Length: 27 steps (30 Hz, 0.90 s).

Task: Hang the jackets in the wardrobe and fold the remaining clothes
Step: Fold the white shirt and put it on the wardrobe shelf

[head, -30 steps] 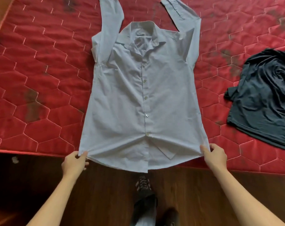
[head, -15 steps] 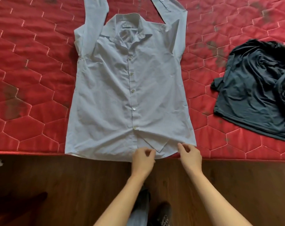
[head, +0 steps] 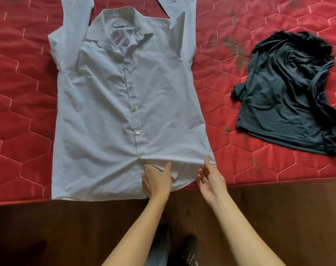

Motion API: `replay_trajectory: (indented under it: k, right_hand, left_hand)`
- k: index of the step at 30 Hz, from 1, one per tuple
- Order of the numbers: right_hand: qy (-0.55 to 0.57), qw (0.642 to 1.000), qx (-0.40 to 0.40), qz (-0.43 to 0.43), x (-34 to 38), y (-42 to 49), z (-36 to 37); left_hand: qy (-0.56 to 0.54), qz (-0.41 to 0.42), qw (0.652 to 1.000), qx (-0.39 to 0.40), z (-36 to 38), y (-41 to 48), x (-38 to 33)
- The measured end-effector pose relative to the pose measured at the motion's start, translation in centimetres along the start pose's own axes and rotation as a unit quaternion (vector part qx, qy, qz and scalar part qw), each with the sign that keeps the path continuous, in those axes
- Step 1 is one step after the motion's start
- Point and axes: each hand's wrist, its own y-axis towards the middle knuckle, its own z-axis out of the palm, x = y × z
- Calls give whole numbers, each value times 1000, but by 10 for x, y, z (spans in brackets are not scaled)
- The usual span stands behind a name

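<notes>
- A pale blue button-up shirt (head: 109, 104) lies face up on a red quilted mattress (head: 25, 104), collar at the far end and hem at the near edge.
- Both sleeves point away from the person and run out of the top of the view; the one on the person's left is folded up beside the collar.
- The front is buttoned down to the lowest button. Below it the cloth is bunched into creases, and the flap on the person's right is turned back a little.
- The left hand (head: 156, 181) rests palm down on the lower front of the shirt, just below the last button. Its thumb sticks out straight and its fingers lie stretched out close together. The fingertips reach the turned edge of the flap, and it is unclear whether they slip beneath it.
- The right hand (head: 211, 179) is beside the hem's corner on the person's right, fingers spread apart and relaxed. Only the forefinger's tip touches the cloth; nothing is gripped.
- A dark T-shirt (head: 284, 96) lies crumpled on the mattress, well apart from the shirt on the person's right.
- A brown wooden floor (head: 67, 227) lies in front of the mattress, with the person's shoes (head: 190, 252) below the arms.
</notes>
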Motion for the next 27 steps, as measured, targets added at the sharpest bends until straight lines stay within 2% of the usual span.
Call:
replay_trajectory:
  k: [3, 8, 12, 15, 17, 19, 21, 23, 27]
  right_hand:
    - [43, 999, 25, 15, 2, 2, -2]
    - [96, 993, 65, 25, 6, -1, -5]
    - [121, 990, 70, 33, 4, -6, -10]
    - [168, 982, 77, 45, 4, -9, -13]
    - [110, 991, 59, 37, 1, -12, -15]
    - [-14, 1000, 17, 10, -5, -13, -21]
    - [-107, 994, -36, -14, -9, -13, -29]
    - [-154, 984, -82, -27, -9, -13, -39]
    - [-243, 961, -117, -61, -9, -8, -63]
  left_hand:
    - [-113, -27, 993, 30, 6, 9, -3]
    - [-148, -1, 985, 84, -4, 2, 10]
    - [-244, -42, 953, 175, -22, 0, 47]
    - [-240, -28, 954, 177, -37, -2, 71]
    - [-209, 3, 964, 164, -44, 0, 83]
    - [-194, 20, 968, 158, -48, 3, 91]
    - [-167, 35, 974, 146, -49, 6, 96]
    - [-133, 57, 981, 132, -49, 7, 99]
    - [-67, 78, 991, 85, -49, 7, 106]
